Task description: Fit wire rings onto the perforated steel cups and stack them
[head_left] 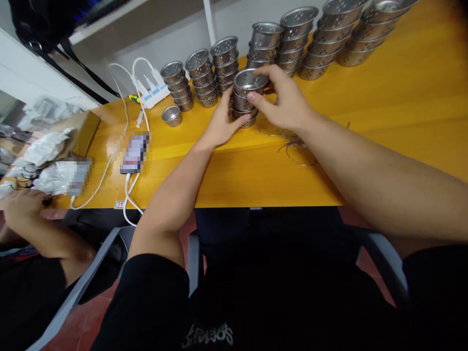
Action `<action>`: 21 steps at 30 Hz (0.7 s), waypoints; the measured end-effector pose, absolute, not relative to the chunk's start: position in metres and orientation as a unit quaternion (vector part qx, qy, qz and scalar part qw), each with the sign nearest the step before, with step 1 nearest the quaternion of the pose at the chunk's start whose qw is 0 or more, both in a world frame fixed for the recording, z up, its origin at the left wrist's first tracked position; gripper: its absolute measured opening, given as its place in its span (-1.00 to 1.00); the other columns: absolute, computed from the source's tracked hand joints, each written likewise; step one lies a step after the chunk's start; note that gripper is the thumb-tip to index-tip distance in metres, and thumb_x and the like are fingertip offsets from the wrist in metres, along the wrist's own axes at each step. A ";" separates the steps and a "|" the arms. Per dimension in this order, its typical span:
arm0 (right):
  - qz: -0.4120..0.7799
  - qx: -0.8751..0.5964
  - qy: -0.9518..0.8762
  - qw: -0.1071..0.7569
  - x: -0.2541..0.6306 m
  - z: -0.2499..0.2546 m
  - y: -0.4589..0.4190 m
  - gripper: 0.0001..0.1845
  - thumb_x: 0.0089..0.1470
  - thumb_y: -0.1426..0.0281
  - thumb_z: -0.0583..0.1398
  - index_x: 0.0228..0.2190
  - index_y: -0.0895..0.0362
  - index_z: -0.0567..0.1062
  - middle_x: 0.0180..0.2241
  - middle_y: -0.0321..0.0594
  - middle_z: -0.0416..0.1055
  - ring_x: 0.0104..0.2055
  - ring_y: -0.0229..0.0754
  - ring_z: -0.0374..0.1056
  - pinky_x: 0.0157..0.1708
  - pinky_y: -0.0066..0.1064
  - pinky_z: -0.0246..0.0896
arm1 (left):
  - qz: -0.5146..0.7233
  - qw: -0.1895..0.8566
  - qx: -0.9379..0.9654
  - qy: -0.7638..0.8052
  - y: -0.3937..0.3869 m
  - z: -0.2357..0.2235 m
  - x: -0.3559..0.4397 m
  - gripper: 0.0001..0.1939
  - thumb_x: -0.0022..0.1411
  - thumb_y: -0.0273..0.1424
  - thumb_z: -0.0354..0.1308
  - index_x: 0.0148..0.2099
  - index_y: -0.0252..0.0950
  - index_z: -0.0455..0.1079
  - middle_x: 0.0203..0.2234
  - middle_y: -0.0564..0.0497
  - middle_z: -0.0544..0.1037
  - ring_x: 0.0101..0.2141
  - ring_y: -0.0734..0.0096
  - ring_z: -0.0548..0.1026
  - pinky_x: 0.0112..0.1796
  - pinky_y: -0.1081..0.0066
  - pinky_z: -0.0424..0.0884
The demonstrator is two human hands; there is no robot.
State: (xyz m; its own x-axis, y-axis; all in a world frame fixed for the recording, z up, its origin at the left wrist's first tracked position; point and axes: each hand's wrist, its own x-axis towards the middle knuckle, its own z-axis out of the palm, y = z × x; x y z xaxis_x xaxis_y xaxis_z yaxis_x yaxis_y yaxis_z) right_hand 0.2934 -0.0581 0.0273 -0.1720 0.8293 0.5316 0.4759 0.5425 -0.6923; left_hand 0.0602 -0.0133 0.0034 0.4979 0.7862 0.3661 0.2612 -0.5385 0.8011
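Note:
A short stack of perforated metal cups (244, 100) stands on the yellow table (383, 112). My right hand (283, 100) is wrapped round the top cup (250, 82) of that stack, thumb on its near rim. My left hand (224, 124) presses against the lower cups of the stack from the left, fingers curled on them. Thin wire rings (296, 146) lie on the table just under my right wrist.
Several taller stacks of metal cups (292, 39) line the back of the table. One lone cup (171, 115) sits at the left. A phone (134, 153), white cables (126, 190) and a power strip (153, 92) lie left. Another person's hand (22, 207) rests at the far left.

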 end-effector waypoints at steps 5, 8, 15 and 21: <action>0.192 -0.399 -0.753 0.487 0.295 0.029 -0.061 -0.29 0.38 -0.12 0.36 0.40 -0.20 0.36 0.42 -0.18 0.46 0.35 0.13 0.47 0.40 0.10 0.49 | 0.391 0.333 0.798 0.315 -0.018 0.008 0.059 0.16 0.25 -0.01 0.56 0.68 -0.16 0.08 0.66 -0.24 0.26 0.54 -0.09 0.44 0.58 -0.07 0.38; 0.189 -0.386 -0.759 0.490 0.297 0.030 -0.063 -0.21 0.36 -0.15 0.37 0.42 -0.22 0.28 0.48 -0.15 0.38 0.43 0.10 0.41 0.41 0.06 0.48 | 0.419 0.299 0.792 0.328 -0.023 0.018 0.050 -0.03 0.23 -0.04 0.58 0.55 -0.08 0.27 0.56 -0.18 0.42 0.42 -0.05 0.54 0.42 -0.03 0.55; 0.166 -0.430 -0.725 0.512 0.303 0.030 -0.060 -0.23 0.48 -0.39 0.14 0.38 -0.17 0.30 0.28 -0.08 0.55 0.29 0.06 0.53 0.34 -0.06 0.52 | 0.617 0.017 0.673 0.407 -0.003 0.054 -0.011 -0.73 0.44 -0.39 0.25 0.15 -0.20 0.44 0.08 -0.14 0.55 0.12 0.18 0.53 0.28 0.00 0.51; 0.121 -0.576 -0.688 0.424 0.327 0.046 -0.062 -0.24 0.76 -0.08 -0.22 0.11 0.09 0.60 0.06 0.05 0.67 0.04 0.00 0.65 0.13 -0.22 0.56 | 0.479 0.064 0.467 0.740 0.011 0.063 -0.052 -0.13 0.29 -0.42 0.59 0.42 -0.38 0.13 0.61 -0.45 0.11 0.62 -0.05 0.13 0.60 -0.06 -0.03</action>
State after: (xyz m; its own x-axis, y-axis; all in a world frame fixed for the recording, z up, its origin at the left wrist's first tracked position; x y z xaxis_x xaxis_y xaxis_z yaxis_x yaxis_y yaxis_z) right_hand 0.3270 -0.0622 0.0457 0.0237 0.8953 0.4449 0.6907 0.3071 -0.6547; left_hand -0.0515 0.0106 0.0634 -0.5551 0.7533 0.3527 0.6301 0.1040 0.7696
